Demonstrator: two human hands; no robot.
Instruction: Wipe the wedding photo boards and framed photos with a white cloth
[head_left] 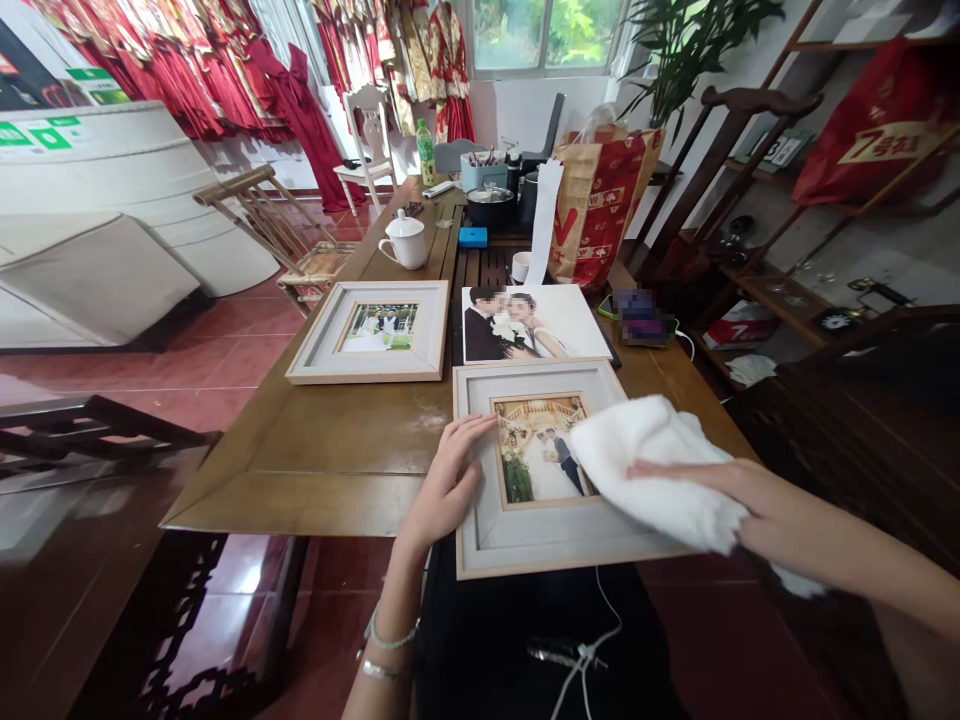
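Observation:
A white-framed wedding photo [480, 545] lies at the near edge of the wooden table [337, 460], overhanging toward me. My left hand [446, 485] rests flat on the frame's left border, fingers stretched out. My right hand [720, 480] presses a white cloth [645, 460] onto the right side of the frame's glass, thumb on top of the cloth. A second framed photo [373, 332] lies farther left, and an unframed wedding print [529, 322] lies just behind the near frame.
A white lidded mug [405, 240], a blue box [472, 236], a black pot [491, 205], a green bottle [425, 152] and a red paper bag [600, 205] stand farther back. A phone [641, 318] lies at right. Wooden chairs stand at left, shelves at right.

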